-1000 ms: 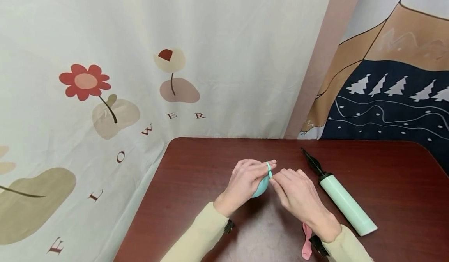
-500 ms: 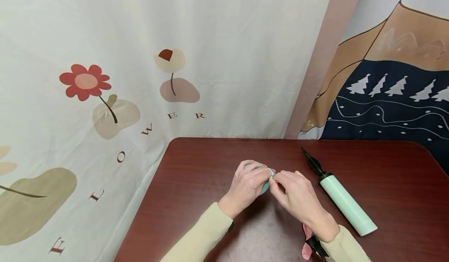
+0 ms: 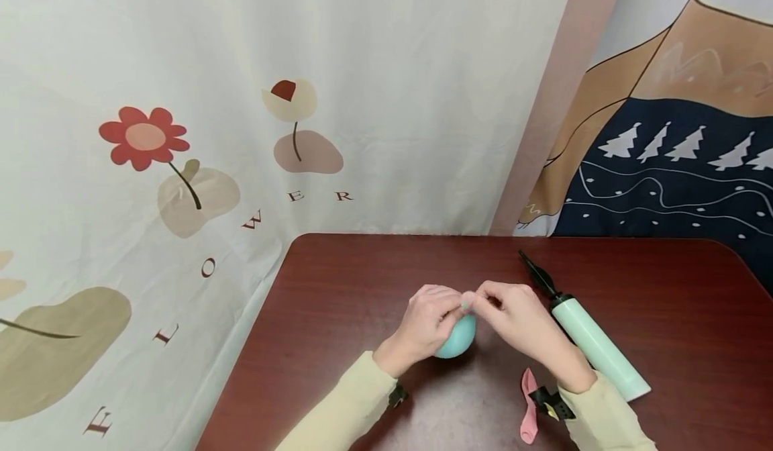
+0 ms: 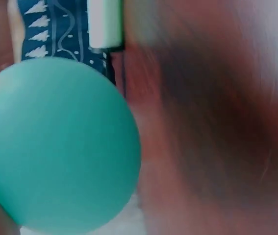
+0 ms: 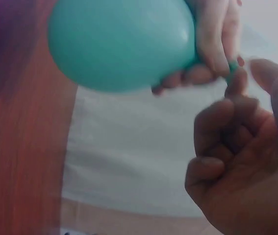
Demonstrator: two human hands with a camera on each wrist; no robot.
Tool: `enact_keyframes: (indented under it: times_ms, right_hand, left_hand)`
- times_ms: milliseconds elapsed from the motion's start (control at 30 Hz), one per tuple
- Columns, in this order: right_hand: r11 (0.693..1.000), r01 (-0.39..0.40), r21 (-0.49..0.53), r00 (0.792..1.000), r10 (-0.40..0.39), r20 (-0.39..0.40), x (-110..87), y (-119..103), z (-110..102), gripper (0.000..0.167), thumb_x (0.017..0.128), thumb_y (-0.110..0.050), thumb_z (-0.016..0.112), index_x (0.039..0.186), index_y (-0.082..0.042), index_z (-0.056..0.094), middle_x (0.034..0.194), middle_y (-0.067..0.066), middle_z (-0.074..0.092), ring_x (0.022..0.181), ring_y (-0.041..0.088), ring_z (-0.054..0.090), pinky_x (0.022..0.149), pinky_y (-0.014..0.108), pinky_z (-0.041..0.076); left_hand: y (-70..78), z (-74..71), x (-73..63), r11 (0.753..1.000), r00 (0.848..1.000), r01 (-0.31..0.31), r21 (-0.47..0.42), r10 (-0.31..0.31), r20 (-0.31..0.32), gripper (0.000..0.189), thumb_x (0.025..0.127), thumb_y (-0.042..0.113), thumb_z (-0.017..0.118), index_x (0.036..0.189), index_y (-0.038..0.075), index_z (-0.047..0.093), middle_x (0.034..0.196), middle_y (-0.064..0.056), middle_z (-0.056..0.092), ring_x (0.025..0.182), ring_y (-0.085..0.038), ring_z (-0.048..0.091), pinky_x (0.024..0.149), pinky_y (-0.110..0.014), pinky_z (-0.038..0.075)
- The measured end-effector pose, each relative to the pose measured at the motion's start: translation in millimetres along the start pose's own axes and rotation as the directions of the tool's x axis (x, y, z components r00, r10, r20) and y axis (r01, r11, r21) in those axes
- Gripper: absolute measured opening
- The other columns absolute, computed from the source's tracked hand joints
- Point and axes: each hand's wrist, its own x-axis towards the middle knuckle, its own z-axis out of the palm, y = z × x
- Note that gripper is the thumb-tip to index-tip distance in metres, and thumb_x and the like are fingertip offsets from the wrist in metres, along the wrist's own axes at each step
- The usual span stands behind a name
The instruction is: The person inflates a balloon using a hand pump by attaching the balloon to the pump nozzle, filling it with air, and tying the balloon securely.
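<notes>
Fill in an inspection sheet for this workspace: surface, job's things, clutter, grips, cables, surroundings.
Surface: reddish-brown table, pale glare toward the near side.
Job's things: teal balloon, inflated and rounded, held at its neck.
Clutter: pale green pump with a black nozzle, lying to the right; limp pink balloon, lying beside the right wrist.
Grips: left grip pinches the neck; right grip is close up to it, fingers bent, but whether it pinches too is unclear.
Cables: nothing seen.
Surroundings: pale cloth printed with flowers and letters behind and to the left; dark blue tree print to the right.
</notes>
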Motion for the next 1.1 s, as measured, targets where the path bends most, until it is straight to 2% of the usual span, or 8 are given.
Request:
enact_keyframes:
  times_ms: [67,100,200,267,400,600,800,1100]
  right_hand:
    - [0.999,-0.042,0.019,0.999,0.042,0.015,-1.9,3,-4,0.017,0.104,-0.021,0.064,0.089,-0.022,0.072,0.081,-0.014,0.064,0.071,0.003,0.057,0.062,0.026,0.050]
    - [0.999,-0.046,0.021,0.999,0.046,0.016,-2.9,5,-5,0.014,0.105,-0.020,0.063,0.095,-0.020,0.074,0.089,-0.012,0.068,0.076,0.005,0.060,0.065,0.028,0.053]
    - [0.998,-0.012,0.053,0.999,0.010,0.032,-6.0,8,-5,0.015,0.104,-0.015,0.064,0.113,-0.017,0.076,0.104,-0.008,0.071,0.085,0.007,0.063,0.071,0.030,0.056]
    - [0.995,0.015,0.096,0.998,-0.020,0.057,-7.4,9,-3,0.019,0.103,-0.015,0.066,0.119,-0.018,0.076,0.105,-0.008,0.070,0.084,0.006,0.061,0.070,0.027,0.054]
    - [0.979,0.039,0.199,0.996,-0.054,0.069,-8.7,10,0,0.023,0.101,-0.015,0.068,0.122,-0.022,0.077,0.102,-0.009,0.069,0.081,0.005,0.059,0.068,0.024,0.051]
    - [0.966,0.052,0.251,0.996,-0.069,0.059,-8.8,9,-1,0.023,0.099,-0.013,0.071,0.119,-0.022,0.078,0.099,-0.007,0.069,0.080,0.007,0.059,0.066,0.024,0.050]
    - [0.972,0.075,0.224,0.995,-0.087,0.045,-8.0,7,0,0.023,0.095,-0.009,0.076,0.113,-0.021,0.081,0.099,-0.010,0.070,0.080,0.005,0.061,0.064,0.022,0.052]
    - [0.984,0.110,0.142,0.991,-0.119,0.053,-6.9,5,-1,0.022,0.090,-0.005,0.079,0.098,-0.025,0.079,0.093,-0.011,0.069,0.078,0.001,0.060,0.060,0.022,0.051]
  left_hand:
    - [0.7,-2.8,-2.3,0.965,0.990,0.138,-0.224,-0.127,0.065,0.018,0.103,0.012,0.064,0.090,0.010,0.076,0.093,-0.001,0.076,0.095,-0.011,0.072,0.091,-0.029,0.054]
    - [1.1,-4.6,-3.0,0.916,0.977,0.209,-0.343,-0.185,0.102,0.019,0.104,0.013,0.062,0.091,0.008,0.076,0.094,-0.004,0.076,0.097,-0.013,0.072,0.092,-0.031,0.055]
    - [2.3,-10.3,-3.2,0.704,0.932,0.359,-0.613,-0.307,0.194,0.026,0.108,0.015,0.056,0.098,0.000,0.075,0.098,-0.017,0.075,0.102,-0.017,0.072,0.097,-0.038,0.055]
    - [2.7,-13.3,-2.4,0.598,0.917,0.388,-0.701,-0.329,0.227,0.029,0.108,0.016,0.055,0.098,-0.005,0.073,0.098,-0.024,0.072,0.103,-0.019,0.071,0.101,-0.042,0.053]
    - [2.2,-16.0,-2.0,0.520,0.924,0.370,-0.770,-0.293,0.246,0.034,0.109,0.018,0.052,0.097,-0.011,0.067,0.094,-0.033,0.067,0.100,-0.017,0.070,0.103,-0.042,0.051]
    - [2.6,-17.2,-3.4,0.501,0.920,0.387,-0.774,-0.267,0.287,0.035,0.110,0.019,0.052,0.097,-0.010,0.065,0.094,-0.035,0.065,0.099,-0.015,0.069,0.101,-0.040,0.052]
    - [2.0,-18.4,-4.3,0.515,0.882,0.470,-0.717,-0.302,0.361,0.033,0.108,0.023,0.055,0.098,-0.006,0.068,0.097,-0.030,0.069,0.102,-0.016,0.070,0.100,-0.041,0.053]
    - [-1.4,-19.0,-3.1,0.569,0.835,0.547,-0.614,-0.318,0.449,0.027,0.107,0.019,0.057,0.099,-0.001,0.073,0.098,-0.016,0.074,0.102,-0.015,0.069,0.095,-0.034,0.054]
